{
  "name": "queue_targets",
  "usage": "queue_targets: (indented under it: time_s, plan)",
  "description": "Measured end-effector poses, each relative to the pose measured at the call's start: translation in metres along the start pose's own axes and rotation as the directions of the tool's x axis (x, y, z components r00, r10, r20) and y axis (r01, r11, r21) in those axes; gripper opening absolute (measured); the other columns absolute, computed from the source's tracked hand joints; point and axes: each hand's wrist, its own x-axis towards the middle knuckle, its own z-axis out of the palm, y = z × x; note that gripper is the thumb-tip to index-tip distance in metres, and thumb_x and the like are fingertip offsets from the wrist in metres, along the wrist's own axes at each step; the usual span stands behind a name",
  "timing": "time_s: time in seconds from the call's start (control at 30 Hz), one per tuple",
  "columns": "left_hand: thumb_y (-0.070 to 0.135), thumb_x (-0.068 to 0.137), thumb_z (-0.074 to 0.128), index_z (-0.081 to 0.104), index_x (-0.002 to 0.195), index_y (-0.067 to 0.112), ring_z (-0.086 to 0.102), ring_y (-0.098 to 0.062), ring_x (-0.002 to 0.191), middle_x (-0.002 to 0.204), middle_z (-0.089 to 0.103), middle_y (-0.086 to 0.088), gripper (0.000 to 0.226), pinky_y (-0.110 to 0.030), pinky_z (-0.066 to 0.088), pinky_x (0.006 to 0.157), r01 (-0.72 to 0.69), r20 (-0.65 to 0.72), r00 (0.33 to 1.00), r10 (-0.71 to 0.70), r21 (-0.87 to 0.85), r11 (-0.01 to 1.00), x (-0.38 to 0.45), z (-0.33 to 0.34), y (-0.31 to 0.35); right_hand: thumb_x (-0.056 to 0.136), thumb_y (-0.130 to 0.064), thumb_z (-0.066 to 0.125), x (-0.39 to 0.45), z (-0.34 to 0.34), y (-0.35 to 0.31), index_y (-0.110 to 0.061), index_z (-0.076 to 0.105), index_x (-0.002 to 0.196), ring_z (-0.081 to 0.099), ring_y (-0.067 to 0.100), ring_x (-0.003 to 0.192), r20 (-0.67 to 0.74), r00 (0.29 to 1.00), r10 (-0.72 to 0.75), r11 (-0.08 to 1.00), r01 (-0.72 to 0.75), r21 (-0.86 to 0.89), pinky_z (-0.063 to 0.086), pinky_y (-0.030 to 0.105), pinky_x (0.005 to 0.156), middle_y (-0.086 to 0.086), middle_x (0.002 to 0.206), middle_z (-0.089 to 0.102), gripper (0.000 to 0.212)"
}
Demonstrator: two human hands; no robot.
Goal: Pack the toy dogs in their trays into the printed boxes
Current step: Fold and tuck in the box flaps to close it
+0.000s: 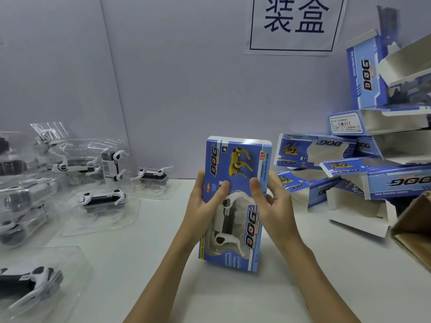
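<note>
Box [235,201], printed blue with a yellow dog and the word DOG, held upright just above the white table [256,297] at the centre of view, its window facing the camera. Through the window shows a white-and-black toy dog [227,227], seated inside and apparently in its clear tray, though the tray's edges cannot be made out. Left hand [205,201] grips the box's 9 o'clock edge, thumb pressed on the front panel; right hand [270,199] grips the 3 o'clock edge likewise, thumb on the front and fingers curled behind. Step in hand, as judged: the final seating and closing of one filled box; whether the end flaps are tucked cannot be told, since the far end is seen only edge-on and the near end is turned away. Next move probably calls for checking or tucking the flaps, then setting the box aside and reaching for another tray. At 9 o'clock lie the waiting trays of dogs [102,201], several overlapping, with one nearer at 8 o'clock. At 3 o'clock a heap of empty printed boxes [354,183] stands open, some tilted. A brown carton [415,229] enters at 4 o'clock. At 12 o'clock a paper sign [295,22] hangs on the wall.
</note>
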Motion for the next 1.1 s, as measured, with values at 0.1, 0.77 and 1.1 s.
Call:
queue_targets:
  time_s: [0.1, 0.77, 1.1]
  plan:
    - [0.050, 0.088, 0.073, 0.051, 0.140, 0.034, 0.073, -0.022, 0.111, 0.125, 0.073, 0.004, 0.059, -0.037, 0.064, 0.085, 0.008, -0.007, 1.000, -0.008, -0.004, 1.000, 0.000, 0.000, 0.000, 0.101, -0.041, 0.056, 0.008, 0.001, -0.004, -0.024, 0.063, 0.130, 0.069, 0.003, 0.107, 0.011, 0.999, -0.039, 0.999, 0.039, -0.023, 0.054, 0.016, 0.080, -0.019, 0.115, 0.070, 0.034]
    - [0.055, 0.106, 0.042, 0.069, 0.123, 0.041, 0.055, 0.004, 0.110, 0.121, 0.037, -0.004, 0.035, -0.013, 0.049, 0.089, -0.183, -0.174, 0.959, 0.223, 0.220, 0.958, 0.001, 0.012, -0.010, 0.097, -0.043, 0.067, -0.025, 0.022, 0.014, -0.038, 0.022, 0.164, 0.043, 0.008, 0.146, 0.075, 0.997, -0.007, 0.990, 0.018, -0.142, 0.043, 0.030, 0.116, -0.015, 0.156, 0.044, 0.081]
    - [0.017, 0.105, 0.056, 0.051, 0.145, 0.025, 0.069, -0.016, 0.099, 0.105, 0.068, 0.015, 0.041, -0.022, 0.055, 0.084, -0.278, -0.183, 0.919, 0.350, 0.331, 0.902, 0.001, 0.013, -0.009, 0.076, -0.025, 0.094, -0.014, 0.032, 0.024, -0.041, 0.011, 0.160, 0.051, 0.010, 0.138, -0.057, 0.987, 0.148, 0.983, -0.153, -0.102, 0.052, 0.008, 0.090, -0.008, 0.155, 0.043, 0.120]
